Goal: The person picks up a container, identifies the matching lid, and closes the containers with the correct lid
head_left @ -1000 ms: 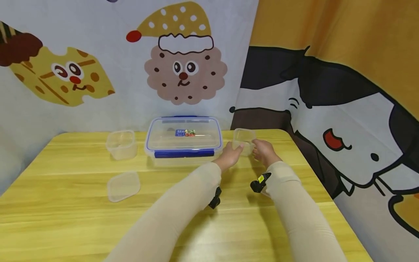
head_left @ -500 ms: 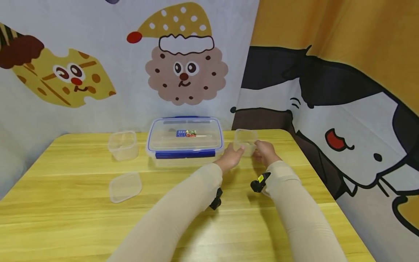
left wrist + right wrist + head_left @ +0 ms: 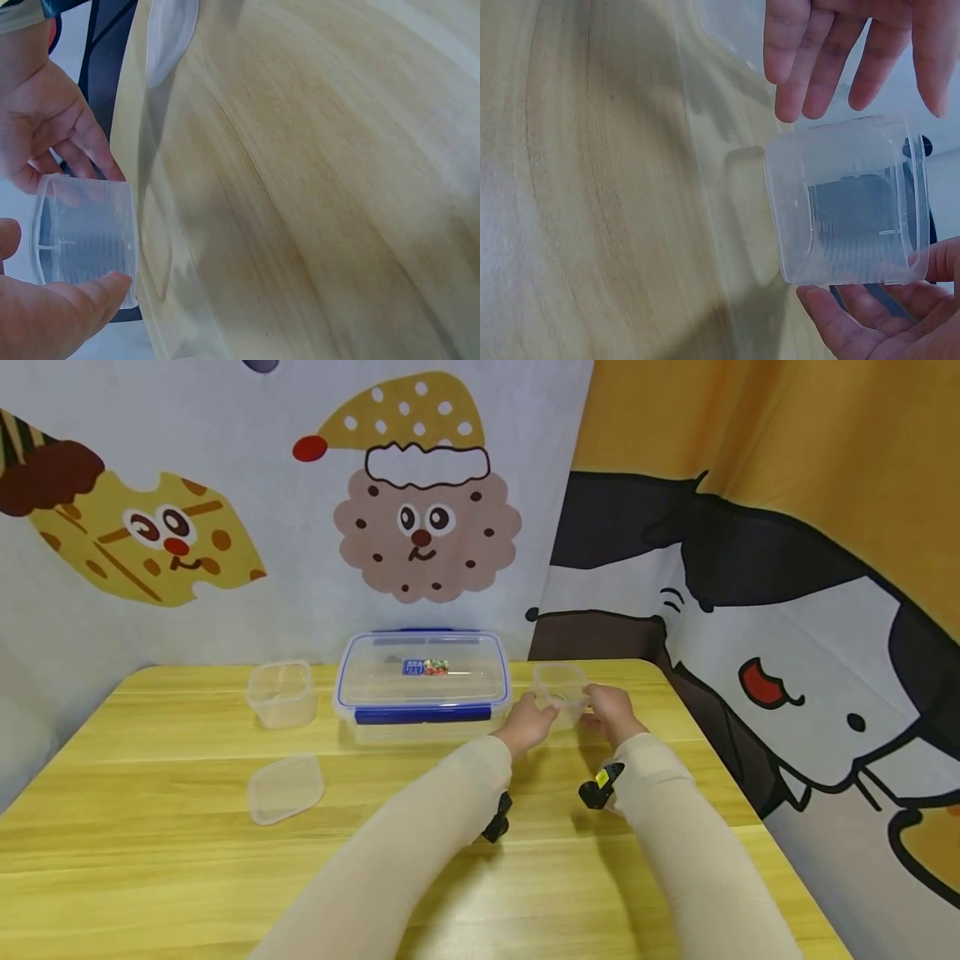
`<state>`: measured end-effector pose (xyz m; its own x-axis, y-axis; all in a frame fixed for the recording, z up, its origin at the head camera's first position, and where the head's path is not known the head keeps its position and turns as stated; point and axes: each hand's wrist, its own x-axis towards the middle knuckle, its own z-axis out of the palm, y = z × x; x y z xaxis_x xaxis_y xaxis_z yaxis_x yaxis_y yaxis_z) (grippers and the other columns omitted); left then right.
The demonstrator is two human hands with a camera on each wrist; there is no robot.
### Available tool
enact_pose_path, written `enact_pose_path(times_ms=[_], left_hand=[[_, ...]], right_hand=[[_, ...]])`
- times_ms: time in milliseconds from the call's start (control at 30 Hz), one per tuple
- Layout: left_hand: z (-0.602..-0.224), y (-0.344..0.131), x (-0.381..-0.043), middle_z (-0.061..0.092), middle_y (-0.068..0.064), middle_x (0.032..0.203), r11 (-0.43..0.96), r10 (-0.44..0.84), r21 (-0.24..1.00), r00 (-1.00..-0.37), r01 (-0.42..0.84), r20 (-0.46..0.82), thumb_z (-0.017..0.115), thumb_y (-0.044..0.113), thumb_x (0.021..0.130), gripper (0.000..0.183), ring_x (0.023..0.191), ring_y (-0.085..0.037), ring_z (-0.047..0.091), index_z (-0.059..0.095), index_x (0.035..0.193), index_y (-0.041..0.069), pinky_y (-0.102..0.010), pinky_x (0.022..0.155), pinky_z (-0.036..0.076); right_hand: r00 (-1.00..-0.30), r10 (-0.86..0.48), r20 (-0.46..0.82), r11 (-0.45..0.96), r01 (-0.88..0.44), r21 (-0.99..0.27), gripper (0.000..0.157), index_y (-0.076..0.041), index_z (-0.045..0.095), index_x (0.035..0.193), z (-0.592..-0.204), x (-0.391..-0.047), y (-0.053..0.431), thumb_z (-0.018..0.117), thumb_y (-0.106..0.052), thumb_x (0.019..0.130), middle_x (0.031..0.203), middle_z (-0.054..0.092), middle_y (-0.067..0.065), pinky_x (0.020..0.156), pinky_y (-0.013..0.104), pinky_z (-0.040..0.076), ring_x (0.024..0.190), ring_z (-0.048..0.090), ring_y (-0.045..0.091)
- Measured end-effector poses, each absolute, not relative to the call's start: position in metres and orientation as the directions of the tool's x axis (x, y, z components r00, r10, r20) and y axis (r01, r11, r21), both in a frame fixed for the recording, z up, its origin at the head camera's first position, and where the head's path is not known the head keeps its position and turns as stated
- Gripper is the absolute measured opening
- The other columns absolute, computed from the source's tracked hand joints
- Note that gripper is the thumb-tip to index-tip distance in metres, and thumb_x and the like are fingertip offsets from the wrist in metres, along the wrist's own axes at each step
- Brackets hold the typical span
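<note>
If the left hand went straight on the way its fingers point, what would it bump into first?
Most likely the clear, rounded-square plastic container just beyond its fingertips. In the right wrist view, the left hand points at it from close by; whether they touch is unclear.

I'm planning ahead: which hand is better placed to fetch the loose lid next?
Probably the left hand: the lid lies to its left, farther from the right hand. Both are at the rightmost tub.

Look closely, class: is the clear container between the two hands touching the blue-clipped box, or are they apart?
Apart. The head view shows a strip of bare wood between the clear container and the blue-clipped box.
</note>
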<state>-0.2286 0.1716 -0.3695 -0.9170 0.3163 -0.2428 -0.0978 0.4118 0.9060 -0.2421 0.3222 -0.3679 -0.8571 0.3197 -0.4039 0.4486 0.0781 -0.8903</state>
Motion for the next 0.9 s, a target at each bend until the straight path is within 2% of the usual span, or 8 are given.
enact_pose_path(times_ms=[233, 433, 900], left_hand=[[-0.369, 0.172, -0.227, 0.027, -0.015, 0.143, 0.43, 0.298, 0.899, -0.926, -0.086, -0.231, 0.042, 0.038, 0.094, 0.062, 0.129, -0.03, 0.028, 0.021, 0.141, 0.004, -0.042, 0.105, 0.026], [-0.369, 0.173, -0.224, 0.03, -0.015, 0.142, 0.44, 0.306, 0.896, -0.931, -0.05, -0.202, 0.043, 0.035, 0.094, 0.061, 0.129, -0.029, 0.029, 0.021, 0.141, 0.004, -0.04, 0.106, 0.026], [-0.351, 0.171, -0.219, 0.031, -0.015, 0.142, 0.48, 0.348, 0.875, -0.93, 0.07, -0.117, 0.039, 0.031, 0.096, 0.055, 0.129, -0.026, 0.03, 0.023, 0.14, 0.003, -0.036, 0.106, 0.025]], right_hand=[[-0.871, 0.292, -0.394, 0.14, 0.446, -0.884, 0.05, -0.003, 0.028, 0.139, -0.363, -0.233, 0.324, 0.037, -0.025, 0.095, 0.138, 0.031, 0.02, 0.095, 0.044, 0.04, 0.118, 0.043, 0.037], [-0.879, 0.288, -0.379, 0.157, 0.433, -0.887, 0.052, -0.003, 0.03, 0.138, -0.362, -0.224, 0.326, 0.041, -0.026, 0.093, 0.135, 0.034, 0.021, 0.093, 0.044, 0.041, 0.115, 0.045, 0.038], [-0.912, 0.293, -0.287, 0.237, 0.36, -0.902, 0.054, -0.003, 0.031, 0.138, -0.341, -0.201, 0.326, 0.04, -0.032, 0.094, 0.134, 0.037, 0.022, 0.091, 0.045, 0.043, 0.114, 0.046, 0.037]])
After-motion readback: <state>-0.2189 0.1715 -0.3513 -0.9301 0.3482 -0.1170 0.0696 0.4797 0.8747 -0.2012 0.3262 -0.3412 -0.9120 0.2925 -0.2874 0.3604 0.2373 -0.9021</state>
